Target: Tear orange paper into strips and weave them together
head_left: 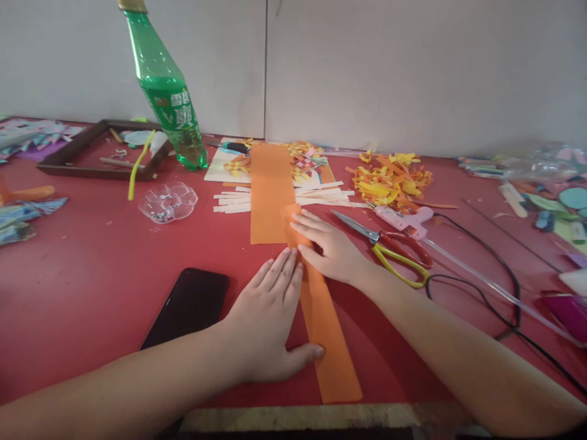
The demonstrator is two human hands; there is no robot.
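A narrow folded orange paper strip (337,366) lies on the red table, running from the front edge up to a wider orange sheet (270,201). My left hand (270,318) rests flat on the strip's left side, fingers stretched forward and thumb across the paper. Further up, my right hand (328,247) lies over the strip's far part with its fingers extended. Neither hand is wrapped round anything. Pale paper strips (321,194) show on both sides of the wide sheet. Scissors (380,241) with red and yellow handles lie right of my right hand.
Left are a black phone (190,305), a clear dish (168,203), a green bottle (167,98) and a dark frame (77,146). On the right lie a pink glue gun (403,219) with its cable and orange-yellow scraps (389,180). A wall (367,73) stands behind.
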